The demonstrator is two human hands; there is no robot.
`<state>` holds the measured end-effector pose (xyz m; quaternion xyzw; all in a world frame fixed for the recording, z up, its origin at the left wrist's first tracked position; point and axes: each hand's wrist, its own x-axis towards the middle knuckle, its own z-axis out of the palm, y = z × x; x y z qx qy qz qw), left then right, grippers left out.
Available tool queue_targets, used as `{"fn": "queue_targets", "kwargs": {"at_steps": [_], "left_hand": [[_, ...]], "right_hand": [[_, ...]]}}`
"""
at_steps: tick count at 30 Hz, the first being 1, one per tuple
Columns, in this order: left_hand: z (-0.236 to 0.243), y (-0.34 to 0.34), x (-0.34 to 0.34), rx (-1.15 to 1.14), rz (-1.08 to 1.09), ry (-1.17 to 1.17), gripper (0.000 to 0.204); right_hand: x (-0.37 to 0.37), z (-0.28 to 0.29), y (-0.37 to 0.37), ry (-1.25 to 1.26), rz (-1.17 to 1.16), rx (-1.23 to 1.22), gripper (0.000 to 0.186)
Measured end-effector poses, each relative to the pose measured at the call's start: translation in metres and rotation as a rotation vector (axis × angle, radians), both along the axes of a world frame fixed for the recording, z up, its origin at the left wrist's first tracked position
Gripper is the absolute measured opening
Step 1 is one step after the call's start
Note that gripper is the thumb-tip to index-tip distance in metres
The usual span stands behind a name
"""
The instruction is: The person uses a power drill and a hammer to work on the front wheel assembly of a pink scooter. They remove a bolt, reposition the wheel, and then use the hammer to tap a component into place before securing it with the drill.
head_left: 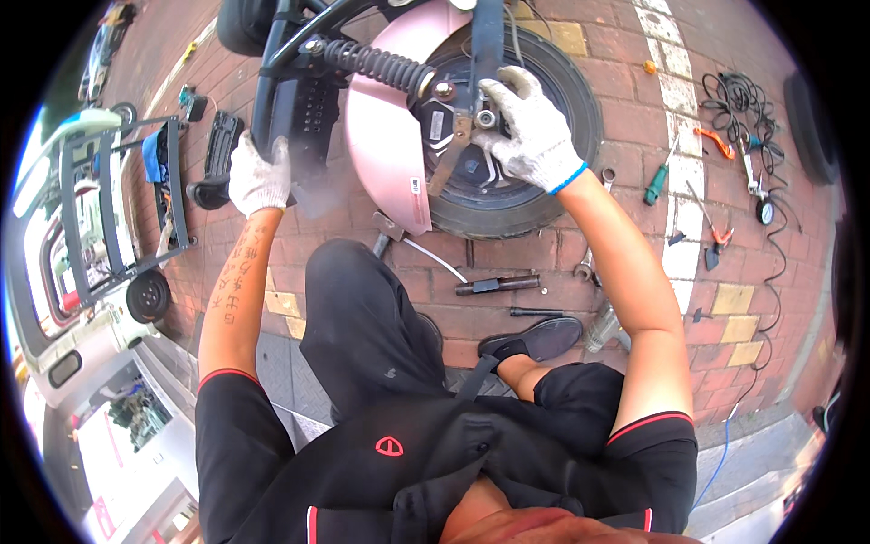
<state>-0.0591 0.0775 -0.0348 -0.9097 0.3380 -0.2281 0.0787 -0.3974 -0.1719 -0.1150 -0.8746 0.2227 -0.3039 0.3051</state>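
My left hand in a white glove is closed on the black frame of a two-wheeled vehicle, left of its pink mudguard. My right hand, gloved, has its fingers curled over the lower end of a dark upright bar, around a silver bolt and a tan bracket at the hub. The black wheel lies behind that hand, and a coil-spring shock absorber slopes down to the bracket from the upper left.
Wrenches, a green screwdriver, orange-handled tools, hoses, a hammer and a dark bar lie on the brick paving. A wheeled metal frame stands left beside a white vehicle. A loose tyre is far right.
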Motion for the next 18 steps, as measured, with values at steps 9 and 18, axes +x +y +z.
{"fn": "queue_targets", "kwargs": {"at_steps": [9, 18], "left_hand": [[-0.010, 0.004, 0.004, 0.034, -0.016, 0.010, 0.071], [-0.005, 0.002, 0.001, 0.032, 0.018, 0.030, 0.070]], "right_hand": [[-0.021, -0.005, 0.009, -0.110, -0.038, -0.052, 0.069], [-0.065, -0.039, 0.094, -0.085, 0.191, -0.059, 0.043]]}}
